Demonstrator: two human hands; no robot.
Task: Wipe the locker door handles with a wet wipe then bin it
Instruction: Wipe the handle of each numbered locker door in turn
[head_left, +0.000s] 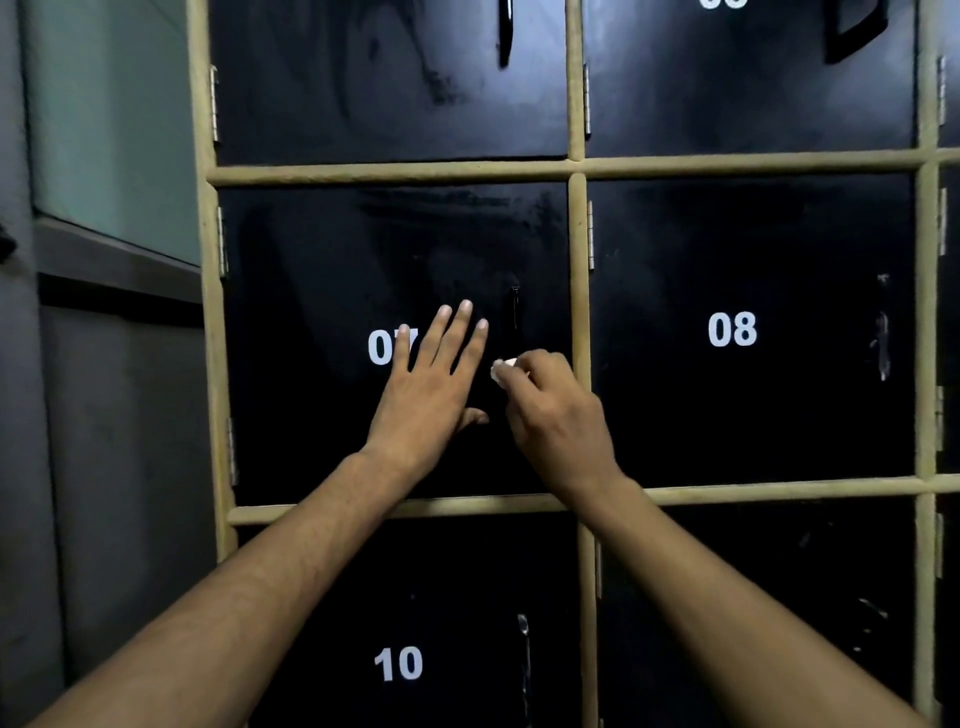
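My left hand (431, 384) lies flat, fingers straight, on smeared black door 07 (311, 291); my right hand (558, 421) pinches the wet wipe (500, 371) by its handle (515, 310). A grey wall (130, 441) stands left.

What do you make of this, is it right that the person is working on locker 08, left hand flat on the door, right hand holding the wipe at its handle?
Not quite: it is locker 07, not 08. The head view shows the left hand flat on that door, partly covering the number, and the right hand holding the wet wipe at the handle.
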